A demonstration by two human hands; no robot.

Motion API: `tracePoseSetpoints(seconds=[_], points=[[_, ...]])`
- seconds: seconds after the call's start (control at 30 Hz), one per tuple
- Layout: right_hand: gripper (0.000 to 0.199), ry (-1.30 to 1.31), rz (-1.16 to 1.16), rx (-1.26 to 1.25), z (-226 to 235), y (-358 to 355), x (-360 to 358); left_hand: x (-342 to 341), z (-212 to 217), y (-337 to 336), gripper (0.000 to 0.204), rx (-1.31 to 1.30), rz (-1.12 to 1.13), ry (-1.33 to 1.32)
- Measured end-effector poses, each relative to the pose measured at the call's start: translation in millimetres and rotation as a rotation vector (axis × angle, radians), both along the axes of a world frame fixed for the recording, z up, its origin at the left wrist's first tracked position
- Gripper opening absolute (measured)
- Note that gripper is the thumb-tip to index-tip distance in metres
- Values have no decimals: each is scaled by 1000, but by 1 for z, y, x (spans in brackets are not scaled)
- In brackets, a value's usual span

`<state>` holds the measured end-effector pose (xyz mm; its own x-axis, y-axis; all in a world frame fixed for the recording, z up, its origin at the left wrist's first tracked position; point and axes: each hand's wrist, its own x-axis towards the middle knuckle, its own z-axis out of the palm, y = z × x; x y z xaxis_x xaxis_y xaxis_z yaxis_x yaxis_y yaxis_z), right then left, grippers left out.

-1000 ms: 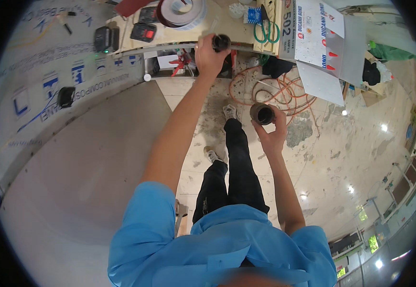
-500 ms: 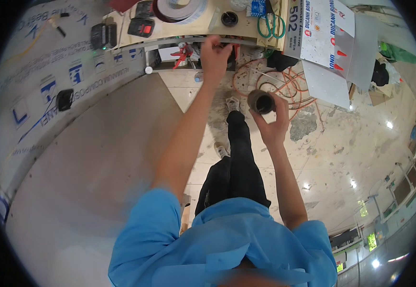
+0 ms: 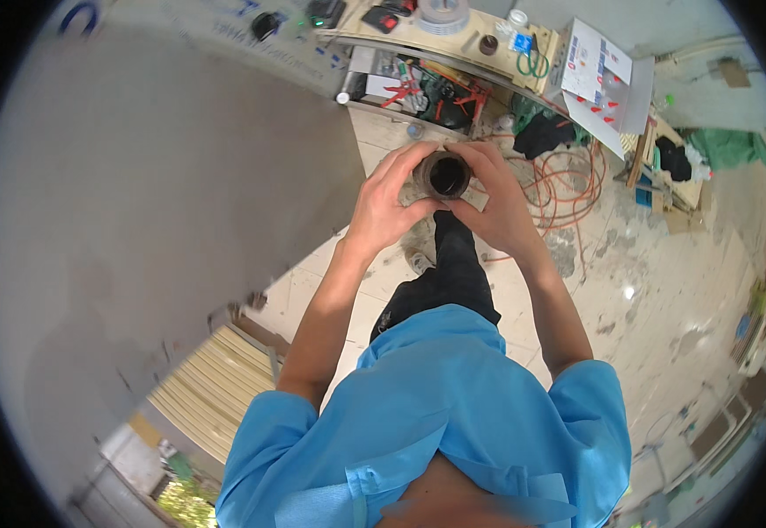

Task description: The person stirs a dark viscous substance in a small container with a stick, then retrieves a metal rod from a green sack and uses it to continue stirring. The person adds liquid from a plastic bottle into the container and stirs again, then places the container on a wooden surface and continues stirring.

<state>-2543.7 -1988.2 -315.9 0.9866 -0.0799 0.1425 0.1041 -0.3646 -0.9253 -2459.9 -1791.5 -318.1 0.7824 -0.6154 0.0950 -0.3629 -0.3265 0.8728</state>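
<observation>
Both bare hands are engaged on one item: a dark brown, open-topped cylindrical container (image 3: 427, 179), held in front of the body and above the legs. Its round mouth faces up toward the viewpoint; the interior is black, and its contents cannot be determined.

Left hand (image 3: 389, 195): curved and partly open to the container's width, closed against its left side. The fingers lie along the far left of the wall and the thumb reaches the near side.

Right hand (image 3: 499, 198): matching grip on the right side, fingers on the far right, thumb on the near side. The two thumbs point toward each other below the rim. Whether the palms bear on the wall cannot be told.

The container is clear of the workbench with a pale wooden top (image 3: 392, 35) beyond it. On that bench are a small round dark object (image 3: 487, 44), green-handled scissors (image 3: 534, 65) and a wide pale roll (image 3: 443, 16). An open white cardboard box (image 3: 594, 66) stands at its right end. An orange hose (image 3: 568, 211) lies coiled on the floor, right of the hands. A large flat grey sheet (image 3: 180, 176) extends to the left.
</observation>
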Motion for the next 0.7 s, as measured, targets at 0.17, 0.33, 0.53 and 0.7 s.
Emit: tracePoseSetpoints(seconds=[0.17, 0.33, 0.53, 0.7], points=[[73, -89, 208, -34, 42, 63, -54, -71, 19, 75, 72, -86, 192, -262], [60, -88, 145, 107, 29, 94, -105, -122, 22, 116, 68, -206, 352, -82], [33, 267, -199, -47, -49, 58, -121, -186, -2, 141, 70, -237, 420, 125], [30, 237, -282, -221, -126, -24, -71, -222, -26, 122, 76, -470, 485, 438]])
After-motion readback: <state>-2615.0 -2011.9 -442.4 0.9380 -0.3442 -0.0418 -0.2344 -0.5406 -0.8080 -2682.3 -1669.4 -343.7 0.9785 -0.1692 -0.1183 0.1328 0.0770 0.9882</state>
